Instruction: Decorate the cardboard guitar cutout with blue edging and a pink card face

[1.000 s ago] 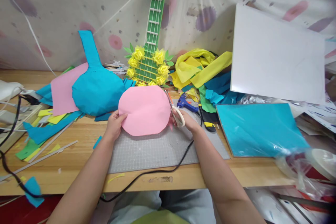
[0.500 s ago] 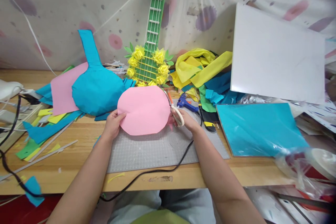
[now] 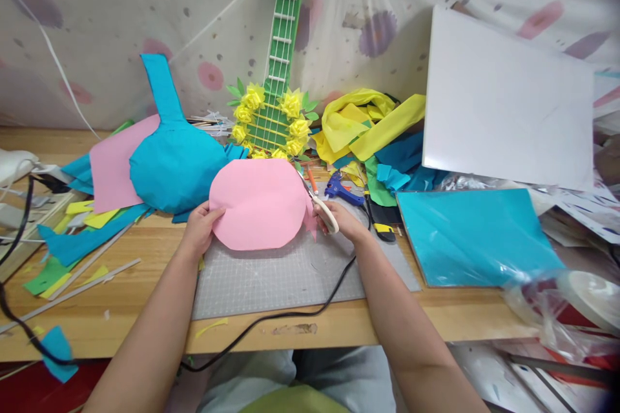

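Note:
My left hand [image 3: 199,227] pinches the left edge of a rounded pink paper [image 3: 259,203], thumb on top. My right hand [image 3: 336,218] is closed round the white handles of a pair of scissors [image 3: 327,215], whose blades point up and left along the paper's right edge. A small pink scrap [image 3: 310,222] hangs below the blades. The paper is held above a grey cutting mat [image 3: 256,284]. Behind it lies a blue glue gun [image 3: 341,188], with a yellow and black cutter [image 3: 385,231] to its right.
A blue paper-covered guitar shape [image 3: 177,164] lies at the left, and a green guitar with yellow flowers [image 3: 271,116] leans behind. Blue sheets [image 3: 477,235] and a white board [image 3: 506,100] are at the right. A black cable [image 3: 271,317] crosses the mat.
The pink paper and my left hand have shifted slightly left, away from the scissors. More of the pink scrap shows between the paper and my right hand.

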The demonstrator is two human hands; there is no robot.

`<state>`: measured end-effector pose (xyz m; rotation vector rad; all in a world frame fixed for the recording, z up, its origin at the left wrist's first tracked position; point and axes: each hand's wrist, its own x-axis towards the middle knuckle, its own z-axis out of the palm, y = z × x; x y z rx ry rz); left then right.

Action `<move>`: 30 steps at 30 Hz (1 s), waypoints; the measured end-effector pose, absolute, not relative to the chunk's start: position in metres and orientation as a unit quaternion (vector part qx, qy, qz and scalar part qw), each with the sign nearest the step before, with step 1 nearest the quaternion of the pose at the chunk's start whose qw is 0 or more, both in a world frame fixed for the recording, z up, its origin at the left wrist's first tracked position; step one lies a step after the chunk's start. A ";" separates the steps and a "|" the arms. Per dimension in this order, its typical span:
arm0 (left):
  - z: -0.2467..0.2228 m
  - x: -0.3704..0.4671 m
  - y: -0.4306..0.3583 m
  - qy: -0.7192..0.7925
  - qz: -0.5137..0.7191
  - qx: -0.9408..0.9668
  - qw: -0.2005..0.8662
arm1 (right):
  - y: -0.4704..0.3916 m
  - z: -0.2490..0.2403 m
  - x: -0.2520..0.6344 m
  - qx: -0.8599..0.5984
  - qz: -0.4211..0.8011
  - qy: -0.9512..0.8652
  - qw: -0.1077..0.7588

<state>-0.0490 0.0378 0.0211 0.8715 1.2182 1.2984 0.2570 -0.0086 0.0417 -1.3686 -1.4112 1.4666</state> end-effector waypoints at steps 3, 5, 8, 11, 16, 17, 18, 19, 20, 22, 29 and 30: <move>0.022 -0.052 0.038 0.518 0.543 0.369 0.549 | -0.009 0.042 0.257 -0.526 0.565 -0.543 0.331; 0.023 -0.054 0.038 0.522 0.538 0.367 0.551 | -0.008 0.041 0.258 -0.532 0.564 -0.542 0.325; 0.025 -0.056 0.037 0.523 0.538 0.365 0.551 | -0.008 0.038 0.260 -0.536 0.558 -0.549 0.317; 0.026 -0.057 0.037 0.524 0.541 0.363 0.548 | -0.008 0.037 0.262 -0.541 0.544 -0.563 0.308; 0.025 -0.058 0.037 0.526 0.536 0.372 0.545 | -0.010 0.042 0.259 -0.549 0.516 -0.591 0.288; 0.025 -0.058 0.037 0.525 0.533 0.376 0.547 | -0.010 0.043 0.258 -0.549 0.511 -0.597 0.286; 0.025 -0.058 0.037 0.523 0.529 0.380 0.550 | -0.011 0.044 0.257 -0.550 0.505 -0.602 0.284; 0.025 -0.057 0.036 0.521 0.525 0.384 0.553 | -0.011 0.045 0.257 -0.550 0.500 -0.606 0.283; 0.025 -0.057 0.036 0.519 0.522 0.389 0.554 | -0.011 0.046 0.257 -0.550 0.498 -0.608 0.282; 0.025 -0.057 0.035 0.520 0.516 0.399 0.552 | -0.012 0.047 0.256 -0.547 0.500 -0.608 0.285; 0.020 -0.055 0.035 0.517 0.496 0.419 0.558 | -0.009 0.042 0.257 -0.549 0.515 -0.581 0.310; 0.020 -0.055 0.035 0.517 0.494 0.421 0.557 | -0.009 0.041 0.257 -0.552 0.513 -0.579 0.312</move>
